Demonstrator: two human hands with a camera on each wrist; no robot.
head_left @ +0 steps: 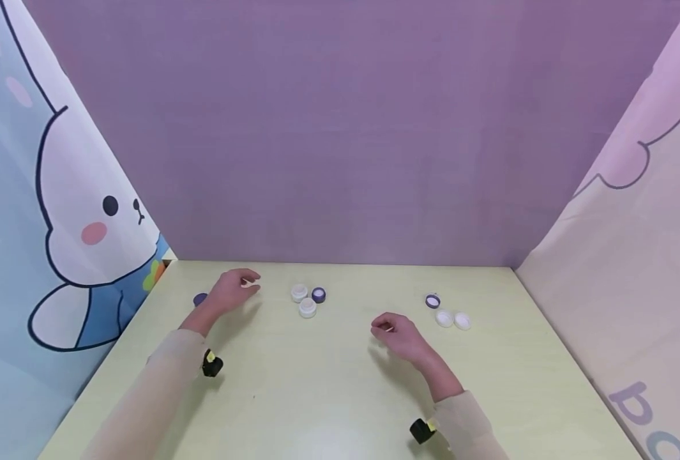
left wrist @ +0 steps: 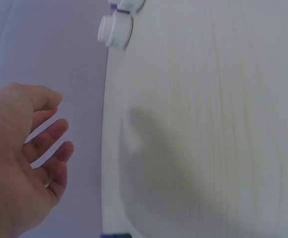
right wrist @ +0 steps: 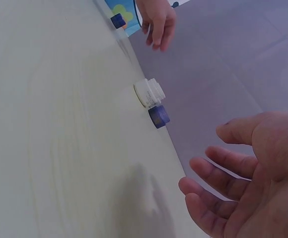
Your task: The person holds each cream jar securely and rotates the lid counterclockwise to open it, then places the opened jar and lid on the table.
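Above the left part of the table, my left hand (head_left: 233, 291) hangs with loosely bent fingers, holding nothing. To its right stand two small white jars (head_left: 308, 308) without lids, beside a small purple jar (head_left: 318, 294). A dark purple piece (head_left: 200, 298) shows partly behind my left wrist. My right hand (head_left: 403, 337) hovers right of the middle, its fingers loosely bent around nothing. Beyond it lie two round white lids (head_left: 462, 321) and a purple lid (head_left: 433, 301) with a pale inside. In the right wrist view, the purple jar (right wrist: 159, 116) and a white jar (right wrist: 149, 91) overlap.
The pale wooden table (head_left: 317, 390) ends at a purple backdrop (head_left: 340, 140). Printed cloths hang on both sides, the left one (head_left: 98, 236) with a cartoon figure. Black wrist cameras (head_left: 212, 364) sit on both sleeves.
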